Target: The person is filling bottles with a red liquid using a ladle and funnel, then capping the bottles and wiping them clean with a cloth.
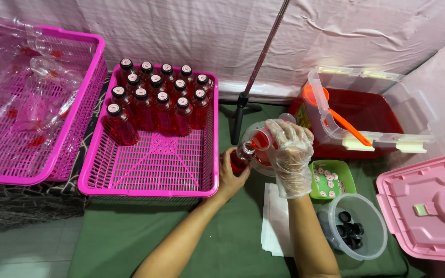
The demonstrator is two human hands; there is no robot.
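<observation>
My left hand (228, 177), bare, grips a small clear bottle (241, 157) partly filled with red liquid, standing on the green mat. My right hand (290, 154) wears a thin plastic glove and holds a clear jug (260, 140) of red liquid tilted over the bottle's mouth. A pink basket (150, 188) just left of my hands carries several capped bottles of red liquid (155, 100) lined up in its far half.
A second pink basket (68, 139) at far left is full of empty clear bottles. A clear tub (418, 116) of red liquid with an orange ladle (346, 126) sits behind. Green tray of cap seals (348, 175), clear bowl of black caps (374, 229), pink lid (428, 206), stand pole (256, 72).
</observation>
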